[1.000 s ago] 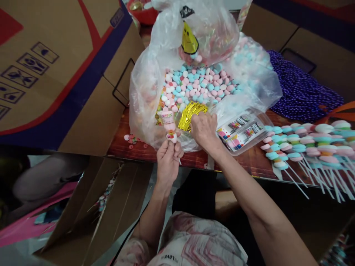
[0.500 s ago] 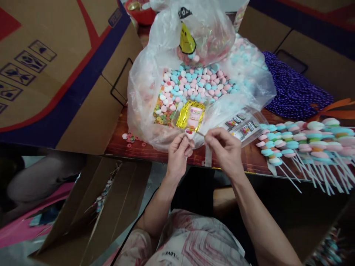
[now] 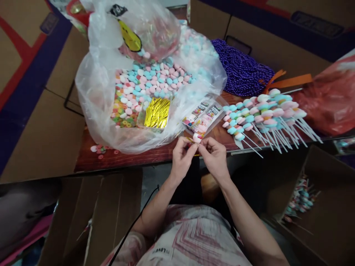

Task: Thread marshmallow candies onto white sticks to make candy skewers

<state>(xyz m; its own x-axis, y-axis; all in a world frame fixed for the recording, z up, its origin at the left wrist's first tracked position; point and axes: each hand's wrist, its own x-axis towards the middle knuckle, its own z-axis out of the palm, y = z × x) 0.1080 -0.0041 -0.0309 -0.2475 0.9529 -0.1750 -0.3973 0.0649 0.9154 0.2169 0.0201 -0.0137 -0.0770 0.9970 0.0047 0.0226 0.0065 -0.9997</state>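
Note:
My left hand (image 3: 181, 157) is closed in a pinch at the neck of a small clear candy bag (image 3: 202, 128) with pink and white candies inside. Fingertips of my right hand (image 3: 215, 157) meet the left ones there, also pinched. A short end of a gold twist tie (image 3: 190, 139) shows by the left fingers; the rest of it is hidden. Beyond the hands, a flat clear packet (image 3: 191, 117) with dark printed labels lies on the table. To the left, more gold twist ties (image 3: 156, 113) fill a clear box.
A big plastic bag (image 3: 91, 81) lies open with loose pink, blue and white candies (image 3: 155, 79). Candy skewers (image 3: 266, 111) on white sticks are stacked at right, near purple cord (image 3: 241, 70). Cartons (image 3: 33, 136) flank the table; an open box (image 3: 327, 199) holds more skewers.
The view has swung right. My hands have come together at the bag's neck, and the candy bag has moved from above the gold ties to beside the labelled packet.

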